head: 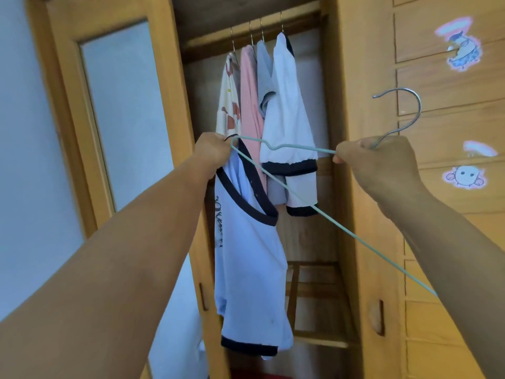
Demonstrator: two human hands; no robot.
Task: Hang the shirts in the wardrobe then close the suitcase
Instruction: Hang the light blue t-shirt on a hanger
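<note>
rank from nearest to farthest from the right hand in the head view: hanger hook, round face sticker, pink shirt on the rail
1. hanger hook: just above the right hand, which grips its base.
2. round face sticker: on the door, to the hand's right.
3. pink shirt: inside the wardrobe, far left.

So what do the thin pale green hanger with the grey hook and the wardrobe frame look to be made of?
The thin pale green hanger looks like wire with a matte green coating; its bare grey hook has a dull metallic sheen, probably steel. The wardrobe frame looks like yellow-toned wood with faint grain and a smooth, likely varnished finish, though it could be veneer.
</note>
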